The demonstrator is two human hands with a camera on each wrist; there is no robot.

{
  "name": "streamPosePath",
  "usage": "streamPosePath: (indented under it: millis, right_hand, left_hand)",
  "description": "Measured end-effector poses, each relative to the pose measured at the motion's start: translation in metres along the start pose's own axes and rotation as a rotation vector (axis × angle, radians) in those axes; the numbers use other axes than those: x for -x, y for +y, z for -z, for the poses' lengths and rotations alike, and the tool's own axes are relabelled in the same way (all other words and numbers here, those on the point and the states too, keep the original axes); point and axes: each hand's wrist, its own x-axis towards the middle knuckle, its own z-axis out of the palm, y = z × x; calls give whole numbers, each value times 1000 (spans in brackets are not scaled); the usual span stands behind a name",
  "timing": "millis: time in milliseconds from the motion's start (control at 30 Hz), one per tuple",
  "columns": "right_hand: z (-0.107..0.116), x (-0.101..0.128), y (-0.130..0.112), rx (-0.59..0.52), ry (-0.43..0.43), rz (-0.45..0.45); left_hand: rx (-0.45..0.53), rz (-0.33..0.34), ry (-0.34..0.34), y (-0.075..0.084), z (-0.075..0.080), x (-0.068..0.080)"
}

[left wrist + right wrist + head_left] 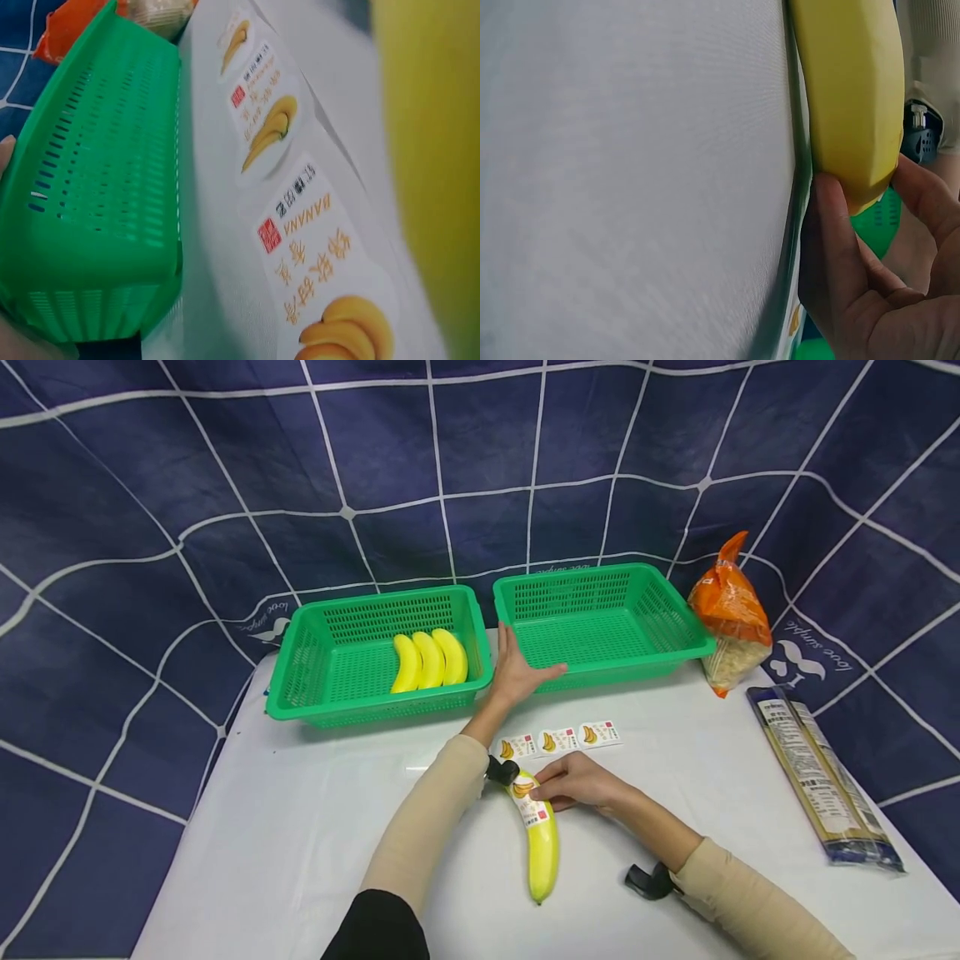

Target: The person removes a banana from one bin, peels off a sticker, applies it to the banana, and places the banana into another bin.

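Nearest the viewer, two forearms in beige sleeves reach forward over a white table (300, 827). Right hand (577, 783) pinches the top end of a yellow banana (542, 847), thumb and fingers curled round the part wearing a printed label (531, 806); the right wrist view shows the fingers (832, 247) pressed against the fruit's end. From that grip the banana lies flat on the table and runs back toward the person.

Just beyond the grip, three loose banana stickers (561, 740) lie in a row on the table, side by side. The left wrist view shows them close up, printed with banana pictures and the word BANANA.

Further out, the left hand (517, 672) rests flat, fingers straight, against the near left corner of an empty green basket (600, 618), in the gap between it and a second green basket (330, 668) to its left. It grasps nothing. That second basket holds three yellow bananas (430, 660) lying side by side.

To the right of the grip and well apart, an orange snack bag (729, 614) stands beside the empty basket, and a long packet of noodles (821, 777) lies flat near the table edge. Behind everything hangs a dark blue cloth (150, 485) with white lines.
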Motion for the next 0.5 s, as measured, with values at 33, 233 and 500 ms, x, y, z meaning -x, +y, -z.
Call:
streamPosePath:
  millis: [33,233,500]
  right_hand:
    - [0,0,0,-3,-1,1]
    - [5,0,1,-19,-13,9]
    - [15,2,-1,-40,-24,14]
  left_hand:
    - [-4,0,-4,0,0,0]
    - [-20,3,-30,0,0,1]
    - [-16,4,-23,1,0,2]
